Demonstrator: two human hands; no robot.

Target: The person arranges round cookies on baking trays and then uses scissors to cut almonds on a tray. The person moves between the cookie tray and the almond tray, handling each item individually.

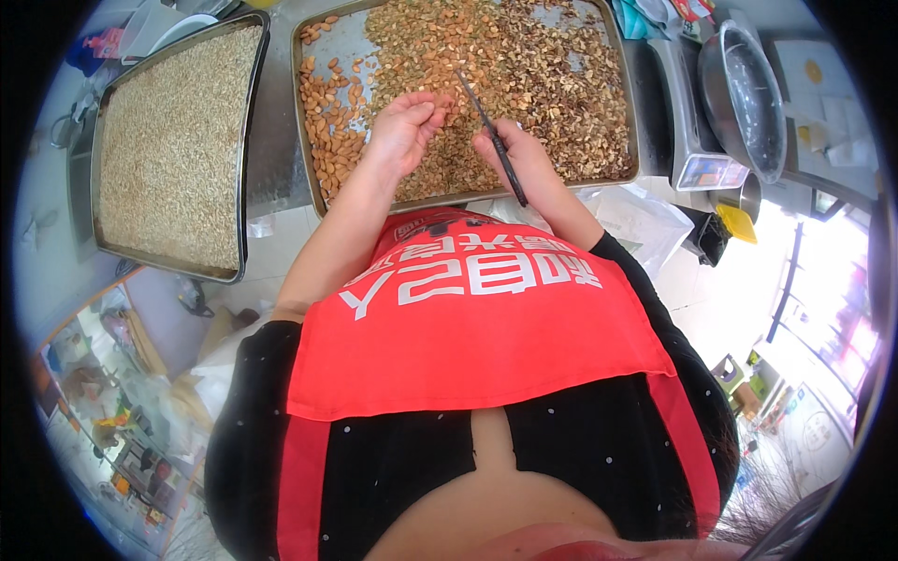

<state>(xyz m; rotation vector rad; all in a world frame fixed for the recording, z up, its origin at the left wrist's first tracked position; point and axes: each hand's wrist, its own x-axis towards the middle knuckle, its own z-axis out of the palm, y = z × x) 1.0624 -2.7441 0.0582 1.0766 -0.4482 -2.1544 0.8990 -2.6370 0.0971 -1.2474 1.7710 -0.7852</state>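
My right hand (526, 159) grips a slim knife (506, 161) with a dark handle, its narrow blade slanting up and to the left. My left hand (409, 129) is pinched closed just left of the blade; what its fingertips hold is too small to make out. Both hands are over the near half of a large metal baking tray (307, 168). Whole almonds (329, 136) lie along the tray's left side. Chopped almonds and seeds (416, 47) cover the middle, and broken walnuts (585, 122) fill the right.
On the left stands another dark-rimmed tray (241, 192), spread with pale oat flakes (173, 140). A scale (687, 140) and a metal bowl (745, 103) are to the right. Clear plastic bags (636, 224) hang below the tray's right corner, beside a yellow object (738, 224).
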